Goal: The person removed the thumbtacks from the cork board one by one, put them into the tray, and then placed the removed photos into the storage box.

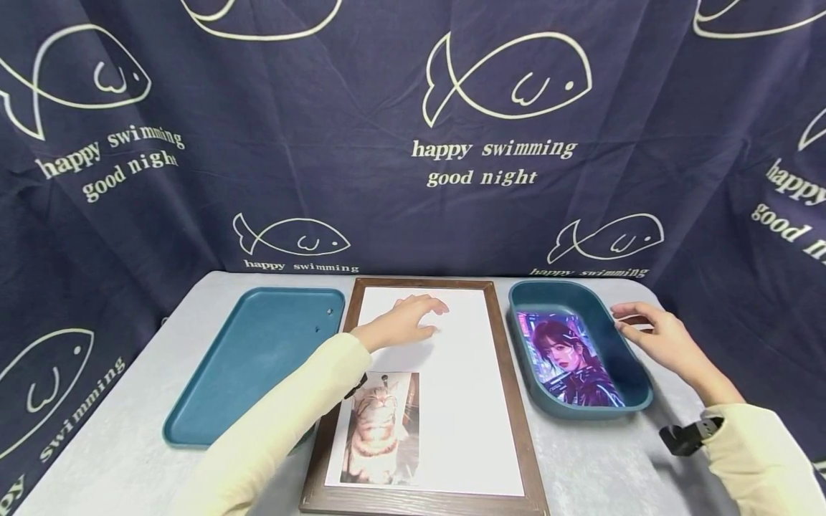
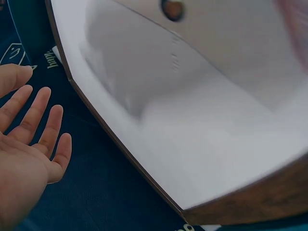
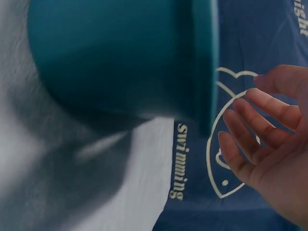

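Note:
My left hand [image 1: 406, 320] hovers over the white surface of a brown-framed board [image 1: 464, 401], its fingers loosely bent with nothing between them. In the left wrist view the same hand [image 2: 29, 139] shows an empty palm. A cat picture [image 1: 376, 433] lies on the board's lower left part. My right hand [image 1: 665, 340] is beside the right rim of a deep teal bin [image 1: 629, 365], fingers relaxed; whether a fingertip touches the rim I cannot tell. Inside the bin lies a purple anime-style picture [image 1: 568, 358]. The right wrist view shows that hand [image 3: 269, 130] holding nothing.
A shallow teal tray [image 1: 258, 358] sits left of the board, with a few tiny dark items near its upper right corner. All stand on a pale grey table [image 1: 116, 430]. Behind hangs a navy curtain [image 1: 387, 179] with fish drawings.

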Demonstrator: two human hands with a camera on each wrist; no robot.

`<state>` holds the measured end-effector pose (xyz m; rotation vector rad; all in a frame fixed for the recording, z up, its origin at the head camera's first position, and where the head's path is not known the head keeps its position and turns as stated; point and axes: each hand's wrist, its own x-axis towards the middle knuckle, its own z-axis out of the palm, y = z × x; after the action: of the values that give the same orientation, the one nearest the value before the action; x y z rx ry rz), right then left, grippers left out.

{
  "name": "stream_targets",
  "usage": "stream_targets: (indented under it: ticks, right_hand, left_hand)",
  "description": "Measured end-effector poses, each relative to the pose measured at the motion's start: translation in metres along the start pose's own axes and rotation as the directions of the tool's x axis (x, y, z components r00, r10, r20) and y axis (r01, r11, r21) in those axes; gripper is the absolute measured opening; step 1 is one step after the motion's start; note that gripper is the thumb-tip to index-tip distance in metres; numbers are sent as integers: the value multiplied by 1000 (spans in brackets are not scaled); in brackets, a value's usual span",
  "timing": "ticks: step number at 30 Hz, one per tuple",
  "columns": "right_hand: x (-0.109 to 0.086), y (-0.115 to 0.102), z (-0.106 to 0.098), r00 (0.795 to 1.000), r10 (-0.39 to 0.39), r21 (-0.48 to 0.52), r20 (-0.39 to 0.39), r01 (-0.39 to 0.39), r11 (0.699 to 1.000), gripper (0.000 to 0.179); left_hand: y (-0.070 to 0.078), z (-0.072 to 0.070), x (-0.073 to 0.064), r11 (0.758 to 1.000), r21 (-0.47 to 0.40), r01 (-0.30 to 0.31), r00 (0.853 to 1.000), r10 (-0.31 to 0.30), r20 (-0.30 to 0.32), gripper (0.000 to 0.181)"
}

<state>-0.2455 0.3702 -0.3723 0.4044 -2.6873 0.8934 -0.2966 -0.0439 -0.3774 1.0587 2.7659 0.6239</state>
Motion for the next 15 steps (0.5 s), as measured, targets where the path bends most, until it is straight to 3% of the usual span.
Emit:
stream_targets:
  ticks: [9,15]
  right_hand:
    - [4,-25,11,995,-99,49,-9,100,994,23]
    - [7,-42,19,985,-170,17,7,170,985,24]
  left_hand:
    - [-6,-4,-16,999,10,-36,999,36,-7,34]
    - [-9,-5,-25,998,2,-66,998,66,-5,32]
